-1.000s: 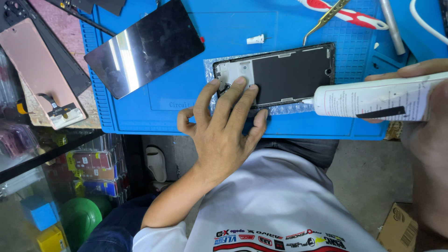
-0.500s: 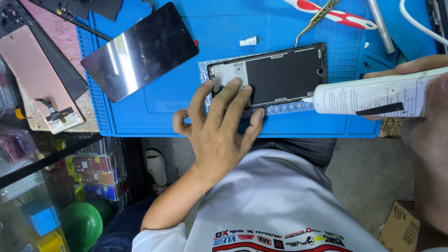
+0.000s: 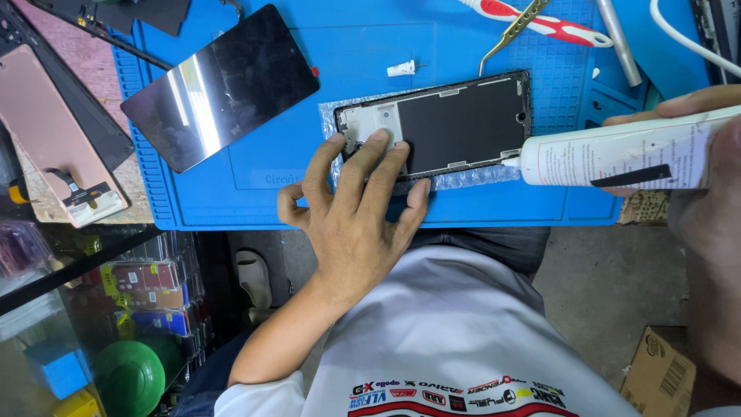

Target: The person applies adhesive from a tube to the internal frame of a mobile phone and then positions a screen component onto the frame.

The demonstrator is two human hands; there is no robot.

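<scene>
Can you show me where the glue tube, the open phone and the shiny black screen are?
glue tube [image 3: 617,154], head view, white body.
open phone [image 3: 463,123], head view, dark middle panel.
shiny black screen [image 3: 224,85], head view, glass centre.

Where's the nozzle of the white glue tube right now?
In the head view, the white glue tube, held in the right hand, has its nozzle at the lower right corner of the phone frame, over the blue mat.

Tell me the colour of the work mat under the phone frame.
Blue mat, seen in the head view.
</scene>
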